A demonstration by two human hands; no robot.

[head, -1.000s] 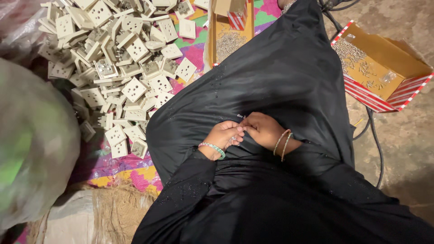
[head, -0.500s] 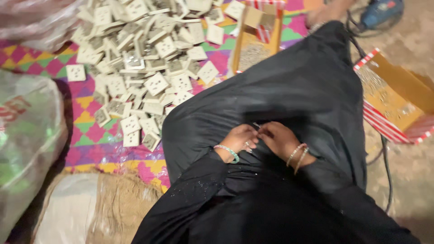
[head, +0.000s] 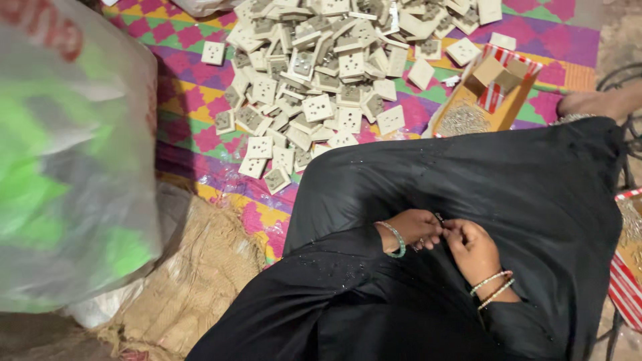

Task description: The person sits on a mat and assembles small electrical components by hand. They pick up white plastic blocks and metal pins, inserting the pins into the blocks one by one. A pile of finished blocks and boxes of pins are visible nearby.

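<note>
A wide black cloth (head: 468,180) covers the person's lap and fills the lower right of the view, matte and loosely folded, dusted with small pale specks. To the left bulges a big translucent plastic sack (head: 67,167), glossy, with blurred green patches and a red print at its top corner. Under it lies coarse brown burlap (head: 200,274), frayed at the edge. Beneath everything spreads a woven mat (head: 194,100) in pink, purple, yellow and green diamonds. On the mat sits a heap of square, cream plastic socket plates (head: 321,73), some face up showing holes, some flipped. Just right of the heap stands an open cardboard box (head: 481,107) with red and white striped edges, holding a pile of small metal bits. A second striped box (head: 625,287) shows at the right border.

On the lap, the left hand (head: 413,228), with a green bangle at the wrist, and the right hand (head: 473,249), with pale bangles, meet fingertip to fingertip, pinched on a tiny metal piece (head: 439,218) between them.
</note>
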